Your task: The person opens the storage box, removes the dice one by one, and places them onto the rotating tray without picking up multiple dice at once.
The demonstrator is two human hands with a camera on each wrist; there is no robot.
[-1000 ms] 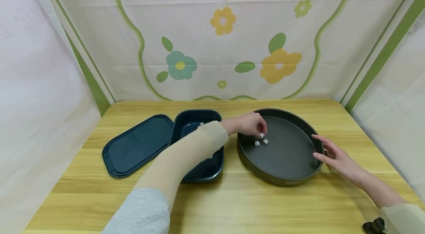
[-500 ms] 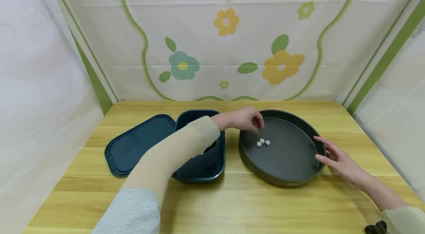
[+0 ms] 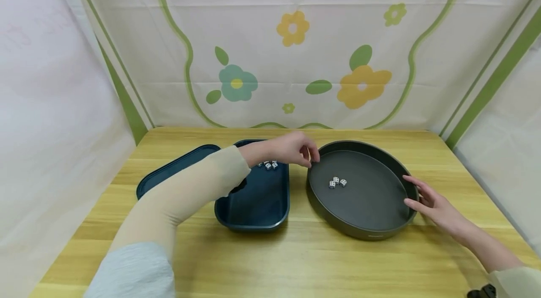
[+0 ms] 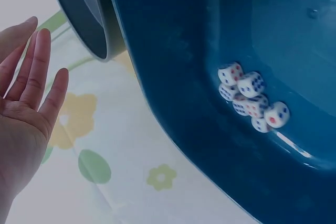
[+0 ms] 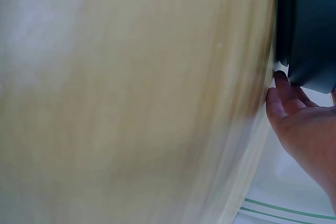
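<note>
My left hand [image 3: 293, 148] hangs between the blue container and the round dark baking pan, close to the pan's left rim. Its fingers are loosely bent, and in the left wrist view nothing lies in them. Three white dice [image 3: 336, 181] sit close together on the floor of the baking pan [image 3: 372, 194], left of its middle. My right hand [image 3: 437, 209] holds the pan's right rim, thumb and forefinger over the edge, other fingers against the outer wall. Several more dice [image 4: 252, 95] lie clustered in the far end of the dark blue container [image 3: 253, 228], partly hidden by my left wrist.
A dark blue lid [image 3: 169, 173] lies left of the container, largely covered by my left forearm. Everything stands on a wooden table [image 3: 270, 260]. A white flowered cloth [image 3: 262, 54] hangs behind it, and pale cloth walls stand at both sides.
My left hand has let go of a die beside two others in the pan and moved left, off the pan. My right hand stays on the rim.
</note>
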